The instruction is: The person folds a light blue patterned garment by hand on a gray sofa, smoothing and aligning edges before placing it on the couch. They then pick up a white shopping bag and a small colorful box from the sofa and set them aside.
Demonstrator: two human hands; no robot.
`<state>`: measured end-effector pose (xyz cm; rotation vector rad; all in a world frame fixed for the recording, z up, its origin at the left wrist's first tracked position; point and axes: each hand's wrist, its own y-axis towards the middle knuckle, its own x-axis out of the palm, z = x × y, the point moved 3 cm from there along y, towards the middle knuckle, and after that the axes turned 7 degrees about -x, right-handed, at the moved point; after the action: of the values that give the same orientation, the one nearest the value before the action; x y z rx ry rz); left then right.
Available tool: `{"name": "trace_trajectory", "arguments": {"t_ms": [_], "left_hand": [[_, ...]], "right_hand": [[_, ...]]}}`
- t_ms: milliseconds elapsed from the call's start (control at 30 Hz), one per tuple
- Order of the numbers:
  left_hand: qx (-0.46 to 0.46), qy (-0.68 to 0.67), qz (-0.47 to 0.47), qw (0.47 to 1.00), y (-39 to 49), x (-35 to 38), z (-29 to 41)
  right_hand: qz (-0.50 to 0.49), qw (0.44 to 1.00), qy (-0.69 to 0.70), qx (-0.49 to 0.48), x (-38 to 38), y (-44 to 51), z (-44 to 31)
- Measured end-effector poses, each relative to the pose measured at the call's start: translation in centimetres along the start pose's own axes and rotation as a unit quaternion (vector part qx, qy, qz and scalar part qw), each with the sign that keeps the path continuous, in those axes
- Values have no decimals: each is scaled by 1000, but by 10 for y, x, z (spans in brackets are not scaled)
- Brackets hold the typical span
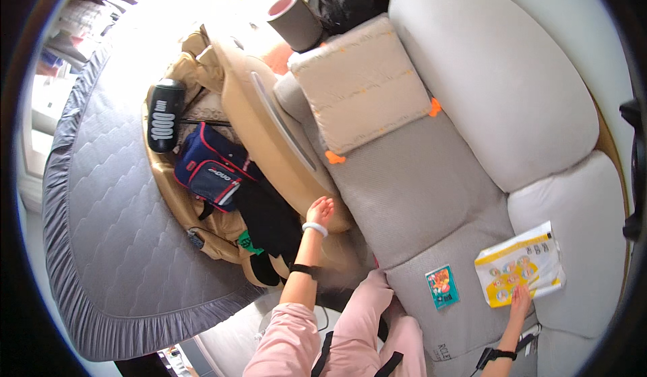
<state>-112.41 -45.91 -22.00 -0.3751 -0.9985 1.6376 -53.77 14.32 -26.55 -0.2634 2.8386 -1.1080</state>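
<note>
My left hand (320, 211), with a white band at its wrist, is raised near the end of the tan massage chair's armrest (283, 144); its fingers are slightly curled and nothing shows in them. On the right, my right hand (520, 300) touches the lower edge of a white and yellow printed package (520, 268) on the grey sofa; whether the fingers grip it is unclear. A small teal printed packet (442, 287) lies flat on the seat between my hands, nearer the right one.
A beige cushion with orange corner pieces (366, 86) lies on the sofa (424, 190). Behind it stand a grey cylinder (295, 23) and a black bag (349, 2). A navy backpack (212, 167) and a black bolster (166, 116) rest on the massage chair, beside a grey quilted mattress (121, 190).
</note>
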Motion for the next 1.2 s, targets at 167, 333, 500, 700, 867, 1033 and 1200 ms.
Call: {"name": "trace_trajectory", "arguments": {"t_ms": [167, 333, 500, 700, 867, 1033, 1200], "left_hand": [[-1, -94, 15, 995, 60, 55, 73], [11, -99, 51, 994, 208, 104, 156], [11, -124, 52, 991, 383, 129, 201], [-10, -70, 61, 996, 463, 81, 222], [-32, -25, 83, 996, 475, 66, 233], [-37, 5, 100, 994, 480, 65, 238], [-46, 38, 103, 993, 482, 65, 239]], "right_hand": [[-83, 996, -2, 25, 69, -48, -18], [-72, 996, 26, 46, 145, -114, -44], [49, 990, -41, 129, 191, -167, 5], [124, 970, -78, 196, 237, -232, 59], [166, 960, -70, 213, 274, -247, 77], [156, 962, -47, 219, 325, -230, 97], [120, 965, -22, 232, 367, -224, 119]]}}
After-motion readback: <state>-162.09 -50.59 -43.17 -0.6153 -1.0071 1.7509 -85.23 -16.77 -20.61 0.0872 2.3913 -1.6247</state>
